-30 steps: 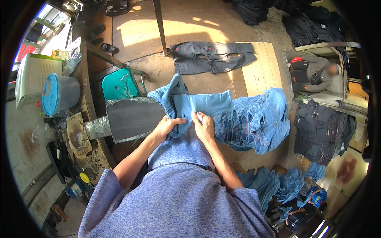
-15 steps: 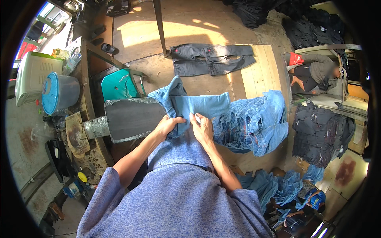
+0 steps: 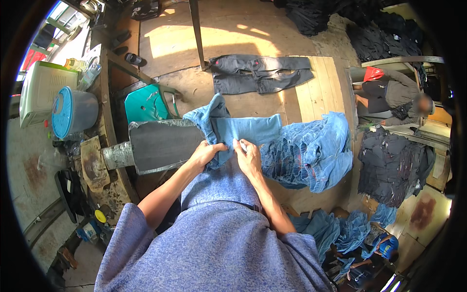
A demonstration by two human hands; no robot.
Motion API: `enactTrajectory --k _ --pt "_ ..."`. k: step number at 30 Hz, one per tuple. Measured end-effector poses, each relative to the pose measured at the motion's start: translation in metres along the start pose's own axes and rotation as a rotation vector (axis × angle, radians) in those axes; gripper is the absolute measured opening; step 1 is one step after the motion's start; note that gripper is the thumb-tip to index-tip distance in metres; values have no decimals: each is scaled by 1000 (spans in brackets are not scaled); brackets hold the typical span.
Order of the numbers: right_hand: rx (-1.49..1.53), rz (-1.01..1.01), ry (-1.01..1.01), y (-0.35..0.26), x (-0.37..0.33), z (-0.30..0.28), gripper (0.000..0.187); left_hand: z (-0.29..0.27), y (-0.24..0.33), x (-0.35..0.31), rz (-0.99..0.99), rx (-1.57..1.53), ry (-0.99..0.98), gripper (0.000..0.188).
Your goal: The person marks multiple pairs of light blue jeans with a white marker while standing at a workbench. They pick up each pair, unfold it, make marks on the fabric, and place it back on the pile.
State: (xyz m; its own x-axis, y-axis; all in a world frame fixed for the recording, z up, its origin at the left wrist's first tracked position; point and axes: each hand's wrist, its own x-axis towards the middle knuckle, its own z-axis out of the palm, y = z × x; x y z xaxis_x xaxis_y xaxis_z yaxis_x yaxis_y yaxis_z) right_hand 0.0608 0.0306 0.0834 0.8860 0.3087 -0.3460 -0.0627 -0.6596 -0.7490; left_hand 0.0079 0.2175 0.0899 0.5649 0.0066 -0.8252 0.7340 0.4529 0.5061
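A pair of light blue jeans (image 3: 226, 129) is draped over the end of a dark grey board (image 3: 163, 146) edged with silver tape. My left hand (image 3: 206, 155) pinches the near edge of the denim between thumb and fingers. Closed just to its right, my right hand (image 3: 248, 155) presses a small whitish piece against the cloth; its kind is too small to tell. One leg of the jeans lies flat toward the right, touching a heap of bunched blue jeans (image 3: 311, 155).
Black jeans (image 3: 260, 73) lie on the wooden floor ahead, near a green plastic stool (image 3: 148, 102). A blue-lidded tub (image 3: 75, 112) stands at left. Dark garments (image 3: 396, 165) are piled at right. One person (image 3: 401, 97) is at far right, another (image 3: 386, 246) at lower right.
My hands and the jeans stay almost still. At far right, the person has shifted toward the near side and bent differently, with an arm now reaching toward the dark pile.
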Motion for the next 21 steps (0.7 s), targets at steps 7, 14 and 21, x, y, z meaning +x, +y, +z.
enactTrajectory --k 7,14,21 --pt "3 -32 107 6 -1 10 53 -8 -3 0 -36 -28 -25 19" --pt "132 27 -36 -6 -1 -1 52 -31 -15 -4 -27 -203 -183 19" --pt "29 151 -152 -23 -2 -41 36 -43 2 -4 109 38 -302 58"
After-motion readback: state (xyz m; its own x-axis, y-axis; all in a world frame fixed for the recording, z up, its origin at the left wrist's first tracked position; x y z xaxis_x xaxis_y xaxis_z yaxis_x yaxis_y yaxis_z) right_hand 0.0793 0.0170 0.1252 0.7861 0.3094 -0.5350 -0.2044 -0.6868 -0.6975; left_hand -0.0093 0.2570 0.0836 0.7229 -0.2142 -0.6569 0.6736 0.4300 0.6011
